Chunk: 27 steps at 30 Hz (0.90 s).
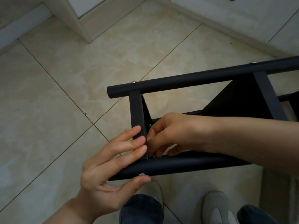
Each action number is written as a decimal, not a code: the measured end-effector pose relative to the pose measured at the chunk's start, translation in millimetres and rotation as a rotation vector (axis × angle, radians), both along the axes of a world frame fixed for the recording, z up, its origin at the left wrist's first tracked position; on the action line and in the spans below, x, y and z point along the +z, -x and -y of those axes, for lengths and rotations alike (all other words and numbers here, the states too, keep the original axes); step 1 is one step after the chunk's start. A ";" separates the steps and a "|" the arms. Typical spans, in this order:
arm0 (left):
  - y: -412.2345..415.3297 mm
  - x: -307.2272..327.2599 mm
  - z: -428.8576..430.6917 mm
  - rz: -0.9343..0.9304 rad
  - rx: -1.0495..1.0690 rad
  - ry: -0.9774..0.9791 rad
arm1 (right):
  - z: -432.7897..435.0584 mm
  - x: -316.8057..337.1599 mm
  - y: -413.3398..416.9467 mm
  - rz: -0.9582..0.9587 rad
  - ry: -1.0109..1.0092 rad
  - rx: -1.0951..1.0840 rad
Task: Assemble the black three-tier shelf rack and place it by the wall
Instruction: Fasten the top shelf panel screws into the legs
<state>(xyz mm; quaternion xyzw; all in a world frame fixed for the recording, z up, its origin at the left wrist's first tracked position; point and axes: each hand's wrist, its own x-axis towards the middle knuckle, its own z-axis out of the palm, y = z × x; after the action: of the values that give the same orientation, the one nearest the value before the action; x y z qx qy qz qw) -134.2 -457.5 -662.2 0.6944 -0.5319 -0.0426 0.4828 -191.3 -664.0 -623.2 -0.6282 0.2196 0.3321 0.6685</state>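
Note:
The black shelf rack (239,101) lies on its side in front of me. Its far tube (194,81) and near tube (186,165) are joined by a shelf edge (136,110). My left hand (103,175) clasps the end of the near tube, with its fingers lying on the shelf edge and its thumb against a silver screw head (142,174). My right hand (174,131) reaches inside the frame. Its fingertips pinch something small against the inner face of the shelf edge, close to a small silver nut (153,156). The pinched piece itself is hidden.
Beige floor tiles (64,94) lie all around. A white wall base (226,26) runs along the top right and a white door frame (80,21) stands at the top left. My grey shoes (216,207) and jeans are just below the rack.

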 end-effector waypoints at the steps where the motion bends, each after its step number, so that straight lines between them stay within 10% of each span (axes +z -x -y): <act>1: 0.2 0.1 0.3 0.003 0.002 0.003 | 0.4 -0.3 0.2 -0.008 -0.018 -0.001; 27: 1.6 -0.3 2.0 -0.038 -0.004 0.038 | 14.7 -8.7 -12.0 -0.023 -0.187 0.201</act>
<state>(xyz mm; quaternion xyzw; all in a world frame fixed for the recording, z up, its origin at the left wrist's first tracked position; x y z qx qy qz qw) -135.8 -459.5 -662.5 0.6829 -0.5248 -0.0468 0.5060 -179.3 -678.7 -631.9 -0.5781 0.1313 0.4236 0.6849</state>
